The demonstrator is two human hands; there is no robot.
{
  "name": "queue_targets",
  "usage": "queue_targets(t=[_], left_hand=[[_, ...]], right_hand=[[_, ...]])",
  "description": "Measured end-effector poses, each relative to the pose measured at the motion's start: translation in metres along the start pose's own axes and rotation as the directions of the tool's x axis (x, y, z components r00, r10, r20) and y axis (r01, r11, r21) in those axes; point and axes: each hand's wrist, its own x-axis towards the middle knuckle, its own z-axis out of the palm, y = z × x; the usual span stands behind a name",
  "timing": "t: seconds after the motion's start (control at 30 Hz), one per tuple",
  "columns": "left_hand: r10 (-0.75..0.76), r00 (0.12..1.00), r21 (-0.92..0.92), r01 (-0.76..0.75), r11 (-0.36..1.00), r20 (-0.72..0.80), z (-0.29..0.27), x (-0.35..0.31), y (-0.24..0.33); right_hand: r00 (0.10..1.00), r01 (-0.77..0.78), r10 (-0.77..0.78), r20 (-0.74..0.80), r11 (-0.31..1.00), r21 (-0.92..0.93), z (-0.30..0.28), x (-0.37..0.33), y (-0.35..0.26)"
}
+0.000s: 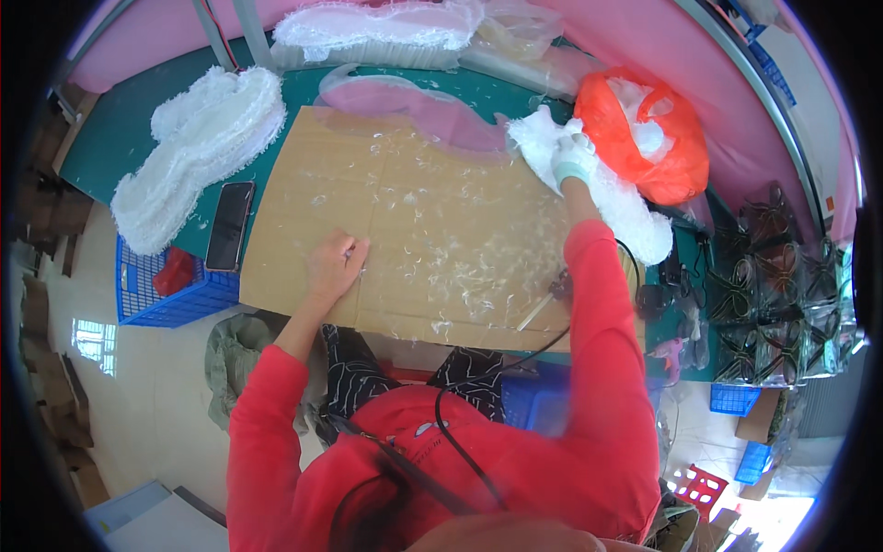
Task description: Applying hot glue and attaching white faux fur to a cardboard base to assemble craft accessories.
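Pink sheeting [740, 129] hangs behind a green table [115, 152], where a brown cardboard sheet [294, 184] lies in front of the seated person; take that sheet as the clock, twelve being the far side. Between two and three o'clock lies a white fuzzy piece [621, 198], right under the right hand [574, 158], which wears what looks like a pale glove. From where I stand the piece shows past that hand toward its ten o'clock and its four o'clock, but I can't tell whether the fingers pinch it or merely press on it. Over at eight o'clock the left hand [336, 267] rests on the cardboard with fingers curled in; whether they hold anything, I can't say. Small white wisps [440, 326] litter the sheet between the hands. Just beyond the fuzzy piece, at two, sits an orange-red bag [690, 170] with white stuff inside. At twelve lies a see-through pinkish wavy shape [395, 103]. Toward ten there's a white fuzzy stack [207, 129], and near nine a dark phone [230, 225].
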Motion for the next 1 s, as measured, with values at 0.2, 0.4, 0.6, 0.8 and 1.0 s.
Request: queue_targets(t=[0.2, 0.4, 0.6, 0.8, 1.0], left_hand=[[0.013, 1.0, -0.013, -0.013, 1.0, -0.02, 0.001, -0.003, -0.007], [0.019, 0.999, -0.012, -0.019, 1.0, -0.045, 0.002, -0.002, -0.005], [-0.131, 0.99, -0.087, 0.136, 0.987, 0.058, -0.01, -0.004, -0.003], [-0.072, 0.997, -0.516, 0.07, 0.854, 0.015, -0.026, 0.038, 0.072], [0.257, 0.937, -0.21, -0.308, 0.928, -0.237, -0.024, 0.09, 0.135]], right_hand=[[0.976, -0.175, 0.139, 0.167, 0.959, 0.223, -0.068, 0.018, -0.006], [0.989, -0.115, 0.147, -0.029, 0.868, 0.483, -0.122, 0.049, 0.002], [0.994, 0.001, 0.052, -0.093, 0.871, 0.491, -0.19, 0.051, -0.021], [0.982, 0.185, -0.174, -0.072, 0.819, 0.543, -0.249, 0.029, -0.041], [0.928, 0.364, -0.34, -0.151, 0.744, 0.561, -0.274, 0.003, -0.071]])
